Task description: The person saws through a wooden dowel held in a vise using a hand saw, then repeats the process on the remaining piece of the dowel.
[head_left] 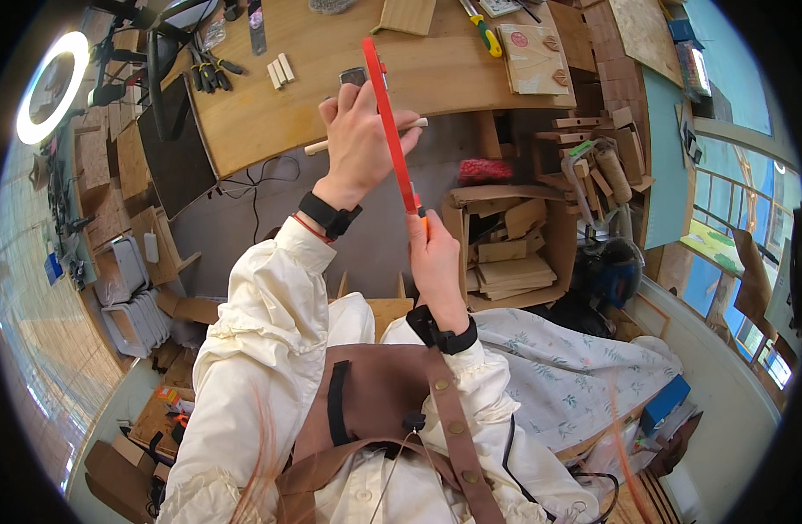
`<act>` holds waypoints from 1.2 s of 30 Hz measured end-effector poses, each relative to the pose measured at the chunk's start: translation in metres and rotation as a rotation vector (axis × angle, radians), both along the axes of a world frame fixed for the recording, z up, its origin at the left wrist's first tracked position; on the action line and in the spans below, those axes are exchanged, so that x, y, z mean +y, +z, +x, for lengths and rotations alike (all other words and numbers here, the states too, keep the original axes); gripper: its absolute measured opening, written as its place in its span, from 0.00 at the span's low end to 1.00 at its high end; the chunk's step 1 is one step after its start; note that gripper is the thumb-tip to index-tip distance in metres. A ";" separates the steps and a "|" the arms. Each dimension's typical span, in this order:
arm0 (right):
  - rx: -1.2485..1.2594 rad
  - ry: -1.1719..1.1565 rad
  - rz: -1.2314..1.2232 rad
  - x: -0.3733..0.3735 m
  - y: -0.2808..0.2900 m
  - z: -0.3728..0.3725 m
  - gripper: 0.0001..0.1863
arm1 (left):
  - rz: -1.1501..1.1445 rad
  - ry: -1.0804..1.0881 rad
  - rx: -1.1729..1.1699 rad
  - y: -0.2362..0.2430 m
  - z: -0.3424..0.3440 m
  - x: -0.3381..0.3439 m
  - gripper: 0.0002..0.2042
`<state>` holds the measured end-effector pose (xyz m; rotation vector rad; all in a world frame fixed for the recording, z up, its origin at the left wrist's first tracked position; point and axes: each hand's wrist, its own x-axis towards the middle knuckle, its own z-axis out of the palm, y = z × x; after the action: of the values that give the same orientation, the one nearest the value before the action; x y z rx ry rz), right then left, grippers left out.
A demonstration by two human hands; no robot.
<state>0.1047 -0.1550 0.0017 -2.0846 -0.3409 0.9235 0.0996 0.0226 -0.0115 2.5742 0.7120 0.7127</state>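
My right hand [437, 262] is closed around the handle of a hacksaw with a red frame [389, 118]. The saw reaches away from me, its frame crossing in front of a pale wooden stick [315, 149]. Wrapped over that stick, my left hand [354, 144] grips it by the near edge of the wooden workbench [270, 118]. The stick's right end shows just past the saw. I cannot make out the blade or whether its teeth touch the wood. A small metal piece [354, 77] is partly visible beyond my left knuckles.
Pliers [210, 72] and short wooden sticks [280, 72] lie on the bench's left side. A yellow-handled tool [487, 33] and a wooden board [534, 59] are at the right. Below stands a cardboard box [554, 253] of wood offcuts. A ring light [53, 87] glows at left.
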 end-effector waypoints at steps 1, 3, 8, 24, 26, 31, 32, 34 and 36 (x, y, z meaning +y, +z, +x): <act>0.002 -0.014 0.008 0.001 0.001 -0.002 0.17 | -0.003 -0.008 -0.003 -0.001 0.002 0.000 0.07; -0.019 -0.010 0.025 0.022 -0.002 0.012 0.17 | -0.001 -0.024 -0.034 -0.005 0.005 0.004 0.07; 0.039 -0.008 -0.012 0.005 0.003 0.004 0.17 | -0.006 -0.048 -0.056 -0.008 0.007 0.004 0.06; -0.062 -0.006 0.086 0.023 0.001 0.014 0.17 | -0.007 -0.028 -0.096 -0.006 0.010 0.004 0.04; -0.039 -0.013 0.040 0.019 0.003 0.015 0.17 | -0.011 -0.032 -0.084 -0.009 0.010 0.000 0.04; 0.018 -0.023 -0.016 -0.011 0.015 -0.006 0.17 | 0.048 -0.038 -0.114 -0.008 0.007 0.005 0.07; 0.021 -0.026 -0.009 -0.003 0.012 -0.002 0.17 | 0.055 -0.042 -0.111 -0.006 0.007 0.008 0.07; -0.042 -0.002 0.055 0.016 0.001 0.012 0.17 | -0.028 -0.062 -0.122 -0.007 0.009 0.005 0.06; -0.052 -0.009 0.052 0.024 -0.003 0.016 0.17 | -0.043 -0.048 -0.090 -0.010 0.009 0.004 0.05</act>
<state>0.1211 -0.1312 -0.0016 -2.0631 -0.3783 0.8475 0.1084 0.0265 -0.0218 2.4945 0.6281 0.7833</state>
